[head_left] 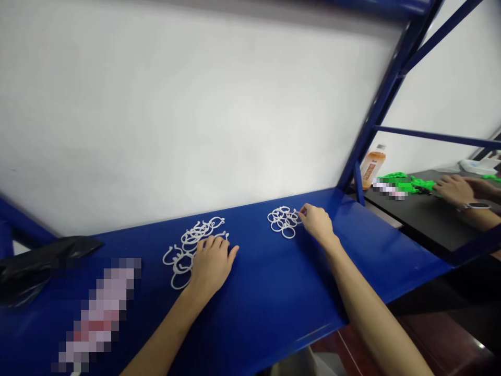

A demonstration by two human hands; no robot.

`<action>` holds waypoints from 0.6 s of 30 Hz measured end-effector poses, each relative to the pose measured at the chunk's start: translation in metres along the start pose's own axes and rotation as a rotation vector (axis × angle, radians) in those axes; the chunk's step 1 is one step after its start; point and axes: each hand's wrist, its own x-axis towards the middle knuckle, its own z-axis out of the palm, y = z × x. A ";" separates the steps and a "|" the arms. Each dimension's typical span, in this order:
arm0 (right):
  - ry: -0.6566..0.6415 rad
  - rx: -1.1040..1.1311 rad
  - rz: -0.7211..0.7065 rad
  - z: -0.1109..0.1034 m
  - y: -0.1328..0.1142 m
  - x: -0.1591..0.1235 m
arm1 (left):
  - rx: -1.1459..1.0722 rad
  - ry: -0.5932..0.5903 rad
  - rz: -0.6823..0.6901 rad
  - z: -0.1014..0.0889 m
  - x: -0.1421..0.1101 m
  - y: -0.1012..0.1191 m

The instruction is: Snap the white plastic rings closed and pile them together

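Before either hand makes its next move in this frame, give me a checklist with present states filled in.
1. Left pile of white rings apart from right pile of white rings: ok, blue tabletop shows between.
2. Rings lying singly: not ok, they overlap in both piles.
3. Left hand at the left pile: ok, palm down, thumb spread.
4. Right hand gripping a ring: cannot tell, too small at the pile's edge.
5. Black bag clear of both piles: ok.
6. Co-worker's hands clear: ok, at the neighbouring black table.
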 end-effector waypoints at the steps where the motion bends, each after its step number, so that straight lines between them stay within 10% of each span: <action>1: -0.016 0.013 0.000 0.002 0.003 0.002 | -0.011 0.004 0.029 -0.002 0.000 0.003; 18: -0.037 0.017 -0.030 0.005 -0.015 -0.008 | 0.011 -0.096 0.072 0.000 -0.004 0.008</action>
